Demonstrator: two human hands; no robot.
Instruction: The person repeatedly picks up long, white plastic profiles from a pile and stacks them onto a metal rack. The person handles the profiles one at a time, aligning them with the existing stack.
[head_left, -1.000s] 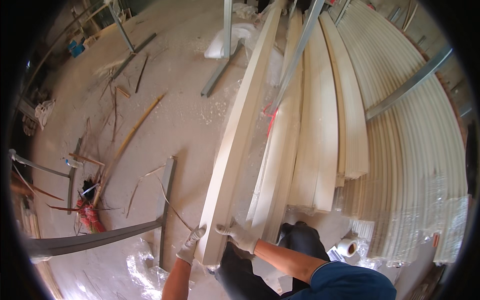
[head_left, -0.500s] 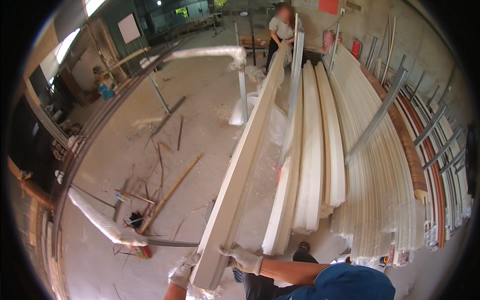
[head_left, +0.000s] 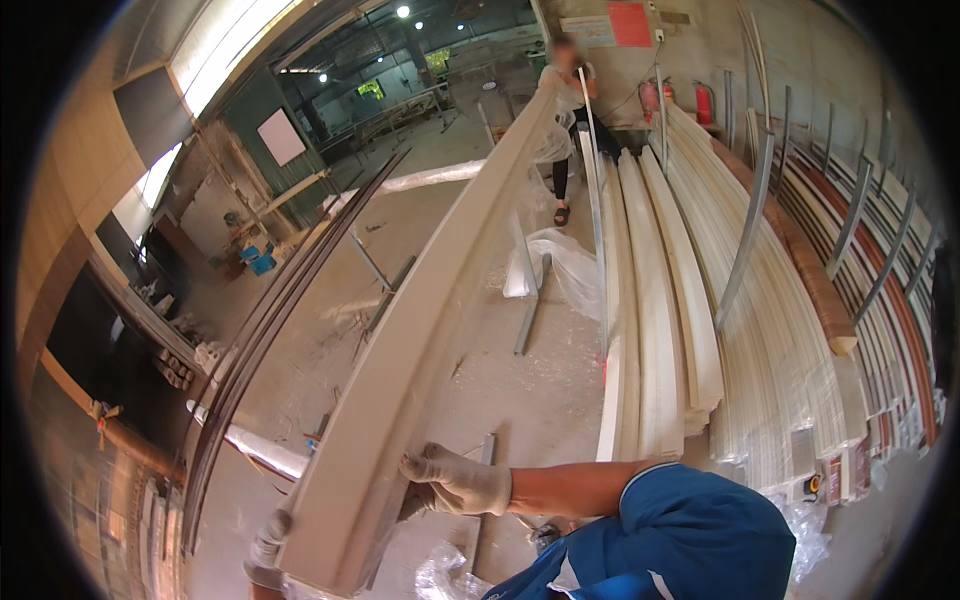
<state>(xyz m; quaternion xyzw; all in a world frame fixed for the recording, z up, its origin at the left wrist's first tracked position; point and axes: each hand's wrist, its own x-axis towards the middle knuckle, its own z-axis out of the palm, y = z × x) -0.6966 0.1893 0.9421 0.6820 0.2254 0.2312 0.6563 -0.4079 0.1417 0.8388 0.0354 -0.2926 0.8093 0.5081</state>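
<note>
A long cream-coloured profile (head_left: 400, 300), wrapped in clear film, slants up off the floor from my lower left toward the far wall. Its near end lies between my two gloved hands. My left hand (head_left: 268, 548) is pressed to its left side near the end, fingers partly hidden behind it. On the right edge, my right hand (head_left: 455, 480) grips it, with fingertips curled underneath. At the far end another person (head_left: 572, 80) holds the profile up at chest height, loose film hanging there.
To the right, cream profiles (head_left: 650, 300) and a larger wrapped stack (head_left: 760, 330) lie between upright metal posts (head_left: 745, 240). Dark bars (head_left: 290, 310) run along the left on a rack with a film-wrapped crossbar (head_left: 430, 178). Loose film (head_left: 565, 270) and a metal bar (head_left: 530, 315) lie on the floor.
The profile has risen and its near end has swung left, with both my hands still on it. The other person has straightened up and lifted the far end.
</note>
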